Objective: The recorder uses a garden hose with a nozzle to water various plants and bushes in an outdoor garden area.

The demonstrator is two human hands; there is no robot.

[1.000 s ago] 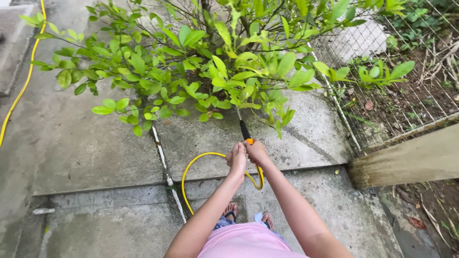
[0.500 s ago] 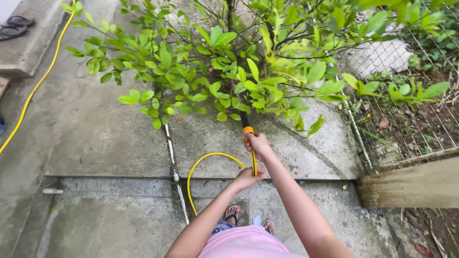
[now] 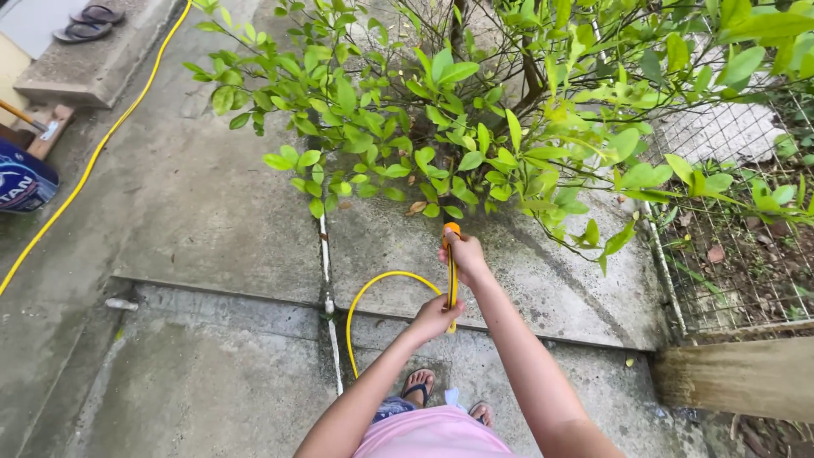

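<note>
A thin yellow hose (image 3: pixel 373 293) with an orange-collared nozzle (image 3: pixel 451 229) is looping over the concrete slab (image 3: pixel 212 220). The right hand (image 3: pixel 465 257) is clenching just behind the nozzle, the left hand (image 3: pixel 437 318) gripping the hose lower down — a second ago both hands were together. The nozzle is pointing lengthwise away from the person — now deeper into the leafy bush (image 3: pixel 475 119).

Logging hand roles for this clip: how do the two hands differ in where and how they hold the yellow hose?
The right hand is stretched farther forward, gripping the yellow hose just behind its orange nozzle collar at the bush. The left hand sits lower and nearer the body, closed on the hose where it loops back. The right arm is extended; the left is more bent. Both are bare and hold the same hose.
</note>
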